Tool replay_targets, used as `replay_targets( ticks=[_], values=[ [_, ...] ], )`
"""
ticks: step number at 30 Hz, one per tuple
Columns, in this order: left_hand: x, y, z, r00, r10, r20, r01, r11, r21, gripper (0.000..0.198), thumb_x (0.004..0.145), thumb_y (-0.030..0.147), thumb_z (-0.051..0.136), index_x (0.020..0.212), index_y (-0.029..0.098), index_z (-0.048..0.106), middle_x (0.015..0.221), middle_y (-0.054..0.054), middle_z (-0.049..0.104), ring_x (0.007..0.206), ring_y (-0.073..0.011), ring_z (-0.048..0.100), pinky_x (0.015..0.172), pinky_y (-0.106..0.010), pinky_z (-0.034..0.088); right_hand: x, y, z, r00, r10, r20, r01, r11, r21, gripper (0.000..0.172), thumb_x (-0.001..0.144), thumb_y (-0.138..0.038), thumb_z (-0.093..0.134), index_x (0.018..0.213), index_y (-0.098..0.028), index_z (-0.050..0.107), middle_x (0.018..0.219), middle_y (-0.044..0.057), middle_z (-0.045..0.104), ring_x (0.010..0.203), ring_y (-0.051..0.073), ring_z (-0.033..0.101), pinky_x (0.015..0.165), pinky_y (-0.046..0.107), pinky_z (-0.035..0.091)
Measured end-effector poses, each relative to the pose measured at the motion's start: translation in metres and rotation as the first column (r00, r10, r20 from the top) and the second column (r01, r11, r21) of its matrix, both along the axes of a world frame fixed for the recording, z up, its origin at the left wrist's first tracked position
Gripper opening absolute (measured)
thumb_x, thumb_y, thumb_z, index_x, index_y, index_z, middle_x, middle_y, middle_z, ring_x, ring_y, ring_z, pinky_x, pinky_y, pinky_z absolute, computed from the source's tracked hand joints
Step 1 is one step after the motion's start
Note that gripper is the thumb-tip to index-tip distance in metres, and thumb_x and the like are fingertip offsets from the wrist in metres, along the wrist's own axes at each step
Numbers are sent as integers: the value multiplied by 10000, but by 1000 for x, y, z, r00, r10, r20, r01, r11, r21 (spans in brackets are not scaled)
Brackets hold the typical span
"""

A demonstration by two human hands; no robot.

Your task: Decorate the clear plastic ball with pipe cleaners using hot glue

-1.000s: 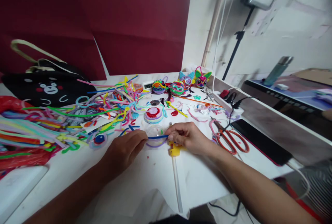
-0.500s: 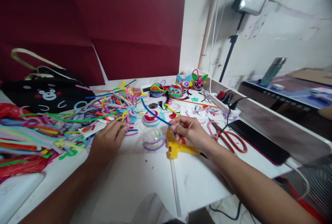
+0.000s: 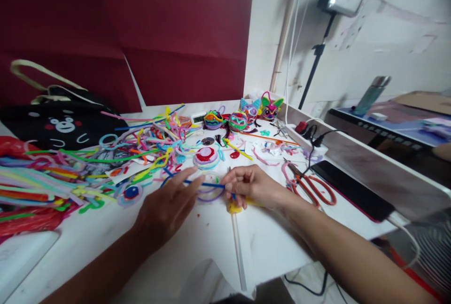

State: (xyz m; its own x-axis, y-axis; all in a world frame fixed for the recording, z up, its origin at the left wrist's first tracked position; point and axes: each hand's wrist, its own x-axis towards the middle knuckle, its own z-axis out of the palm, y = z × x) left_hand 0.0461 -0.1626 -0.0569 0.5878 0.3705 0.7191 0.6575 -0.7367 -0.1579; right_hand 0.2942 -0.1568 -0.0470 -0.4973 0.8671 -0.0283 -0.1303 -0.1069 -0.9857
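Observation:
A blue pipe cleaner (image 3: 213,184) stretches between my two hands. My right hand (image 3: 252,185) is closed, pinching its right end between thumb and fingers. The fingers of my left hand (image 3: 165,207) are on its left part, where a bent bit of blue shows past the fingertips. Below my right hand lies a yellow hot glue gun (image 3: 234,207), mostly covered, with a clear glue stick (image 3: 238,252) pointing towards me. Just behind the pipe cleaner sits a clear round piece with a purple pipe cleaner (image 3: 210,197) curved along it, partly hidden.
A red and pastel coiled disc (image 3: 206,156) lies beyond my hands; a blue-centred one (image 3: 131,193) is at left. Loose pipe cleaners (image 3: 148,139) heap up there. Orange-handled scissors (image 3: 310,186), a phone (image 3: 352,191) and a power strip (image 3: 312,139) are right. Decorated balls (image 3: 238,120) stand behind.
My left hand has moved right and onto the blue pipe cleaner, uncovering the blue-centred disc. The pipe cleaner has swung from slanting upward to nearly level. My right hand still pinches it.

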Motion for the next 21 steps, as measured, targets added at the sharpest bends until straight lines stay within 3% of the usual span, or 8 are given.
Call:
replay_targets(
  ticks=[2,5,10,14,18,21],
  values=[
    [3,-5,-4,996,-70,-54,68,997,-34,385,912,151,542,1290,219,523,1233,-129,648,965,-192,686,799,-280,551,-2,-4,0,996,82,30,-82,996,23,233,744,-280,738,887,-114,659,646,-13,658,426,56,559,393,159,434],
    [3,-9,-6,984,-156,-84,156,988,-5,308,901,142,559,1205,186,575,981,-89,737,806,-173,702,691,-266,546,-3,-8,1,988,143,51,-145,989,36,182,762,-243,714,883,-118,660,681,-8,660,443,52,555,413,165,446],
    [5,-16,-1,990,-108,-94,106,994,-30,192,909,164,543,1081,176,626,758,-42,715,609,-140,652,561,-252,481,0,-12,4,964,225,140,-226,974,-4,210,750,-181,699,950,-133,656,687,-23,651,444,45,527,434,165,449],
    [7,-23,4,988,-106,-110,99,992,-72,153,905,158,545,1036,149,624,661,-14,672,531,-127,600,504,-258,419,4,-12,8,935,244,258,-252,968,-3,120,778,-179,648,889,-131,647,694,-13,657,425,34,493,409,154,416],
    [10,-29,2,989,-121,-81,101,969,-225,150,918,170,511,974,171,649,621,4,654,502,-113,576,494,-246,392,7,-13,11,895,277,349,-288,957,-22,74,767,-170,664,831,-135,656,619,-43,601,442,35,486,413,138,418],
    [14,-30,1,992,-119,34,121,880,-460,202,925,202,482,878,183,678,613,3,654,497,-101,569,497,-217,395,7,-12,11,899,275,341,-282,959,-33,132,747,-171,693,872,-138,667,584,-59,571,448,42,493,414,138,430]
  ],
)
